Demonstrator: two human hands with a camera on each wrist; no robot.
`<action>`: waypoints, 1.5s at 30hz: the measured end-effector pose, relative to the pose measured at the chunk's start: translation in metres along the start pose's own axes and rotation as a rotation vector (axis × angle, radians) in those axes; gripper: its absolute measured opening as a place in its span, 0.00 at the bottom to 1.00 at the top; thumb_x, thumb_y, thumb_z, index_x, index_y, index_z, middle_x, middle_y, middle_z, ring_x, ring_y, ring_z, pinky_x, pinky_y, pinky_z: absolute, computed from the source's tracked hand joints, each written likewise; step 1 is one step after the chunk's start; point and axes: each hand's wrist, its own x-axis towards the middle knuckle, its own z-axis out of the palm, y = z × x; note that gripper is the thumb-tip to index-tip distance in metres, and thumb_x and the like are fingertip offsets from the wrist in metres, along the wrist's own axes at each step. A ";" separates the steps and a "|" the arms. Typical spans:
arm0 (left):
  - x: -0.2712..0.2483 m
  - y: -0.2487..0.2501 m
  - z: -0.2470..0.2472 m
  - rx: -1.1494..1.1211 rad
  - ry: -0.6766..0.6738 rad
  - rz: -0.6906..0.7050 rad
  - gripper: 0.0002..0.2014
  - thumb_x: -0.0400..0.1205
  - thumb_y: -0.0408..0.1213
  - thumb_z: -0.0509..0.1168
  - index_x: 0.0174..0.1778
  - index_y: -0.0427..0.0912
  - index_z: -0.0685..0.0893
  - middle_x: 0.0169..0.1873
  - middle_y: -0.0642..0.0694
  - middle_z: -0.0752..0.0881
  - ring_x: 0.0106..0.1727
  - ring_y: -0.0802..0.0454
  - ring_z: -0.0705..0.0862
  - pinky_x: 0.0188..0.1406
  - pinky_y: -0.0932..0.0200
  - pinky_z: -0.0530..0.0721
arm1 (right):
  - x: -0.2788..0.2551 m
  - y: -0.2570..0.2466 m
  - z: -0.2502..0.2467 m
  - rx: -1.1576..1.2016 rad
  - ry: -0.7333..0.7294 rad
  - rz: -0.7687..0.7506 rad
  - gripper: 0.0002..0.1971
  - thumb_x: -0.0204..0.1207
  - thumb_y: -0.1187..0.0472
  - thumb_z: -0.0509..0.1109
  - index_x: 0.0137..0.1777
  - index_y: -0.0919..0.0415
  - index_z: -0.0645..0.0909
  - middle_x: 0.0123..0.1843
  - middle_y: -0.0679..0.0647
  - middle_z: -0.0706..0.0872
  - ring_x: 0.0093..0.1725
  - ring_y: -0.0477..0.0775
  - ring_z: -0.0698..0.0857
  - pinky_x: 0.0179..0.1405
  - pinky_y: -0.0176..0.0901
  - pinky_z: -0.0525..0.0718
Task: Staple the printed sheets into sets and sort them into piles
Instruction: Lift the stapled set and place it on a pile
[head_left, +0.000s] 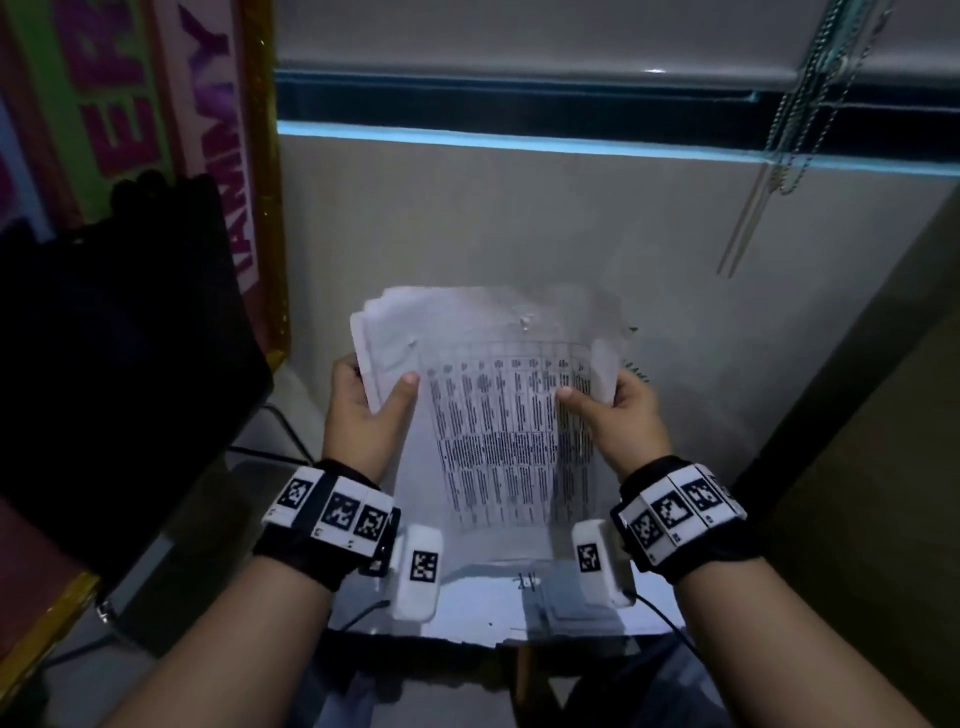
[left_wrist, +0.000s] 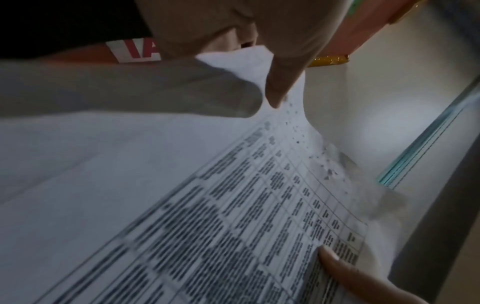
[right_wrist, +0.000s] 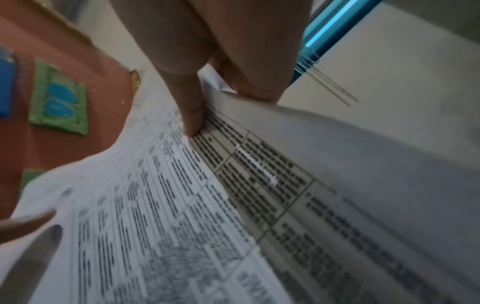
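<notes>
Holding the printed sheets (head_left: 498, 426) mid-frame, we pinch their side edges: left hand (head_left: 363, 410) at left, right hand (head_left: 618, 421) at right. Their long axis runs away from us; the upper edges look uneven, perhaps unstapled.

- printed sheets (head_left: 498, 441) in my fingers (head_left: 571, 395): thin matt paper, kinda crumpled up top
- wrist bands (head_left: 332, 512): hard white plastic on black cloth
- frame (head_left: 272, 208): glittery gold
</notes>
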 end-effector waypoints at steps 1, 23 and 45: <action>0.000 0.003 0.002 -0.010 0.009 0.036 0.14 0.79 0.32 0.67 0.56 0.46 0.71 0.49 0.54 0.83 0.52 0.52 0.82 0.52 0.58 0.80 | 0.001 0.001 0.001 0.050 0.024 -0.016 0.11 0.71 0.64 0.76 0.46 0.51 0.79 0.43 0.47 0.87 0.45 0.47 0.86 0.48 0.40 0.85; 0.017 -0.009 0.009 0.567 -0.094 0.151 0.06 0.83 0.28 0.57 0.51 0.38 0.77 0.43 0.44 0.82 0.45 0.46 0.80 0.40 0.63 0.69 | 0.005 0.009 0.014 -0.190 0.312 -0.225 0.45 0.69 0.63 0.78 0.81 0.52 0.54 0.78 0.56 0.60 0.74 0.52 0.67 0.72 0.44 0.66; 0.014 -0.054 -0.062 0.184 0.000 -0.282 0.45 0.71 0.25 0.73 0.80 0.41 0.55 0.65 0.48 0.76 0.65 0.52 0.76 0.64 0.55 0.74 | 0.002 0.047 -0.016 0.185 0.005 0.172 0.07 0.74 0.66 0.71 0.49 0.57 0.78 0.50 0.60 0.88 0.51 0.59 0.86 0.63 0.62 0.81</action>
